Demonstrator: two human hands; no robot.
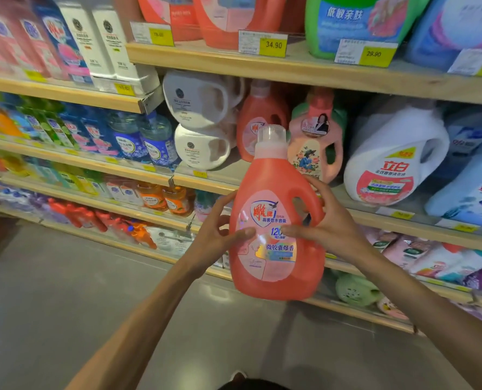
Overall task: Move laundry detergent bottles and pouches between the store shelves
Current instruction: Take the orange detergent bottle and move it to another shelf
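Held upright in the air before the middle shelf (pixel 369 220): red detergent bottle (pixel 273 266), clasped on either flank by left hand (pixel 214 235) and right hand (pixel 330 226), thumbs on the label (pixel 268 215). Likely heavy, stiff, slick-walled; safest taken by the moulded handle (pixel 296 184).

red detergent bottle (pixel 276 220) | whitish cap, pink label, handle on right | upright — a little tilted | in air before shelves (pixel 318 71), held by left hand (pixel 217 235) and right hand (pixel 328 226)

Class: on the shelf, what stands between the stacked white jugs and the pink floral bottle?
In the head view, a red detergent bottle stands between the white jugs and the pink floral bottle, partly behind the held bottle.
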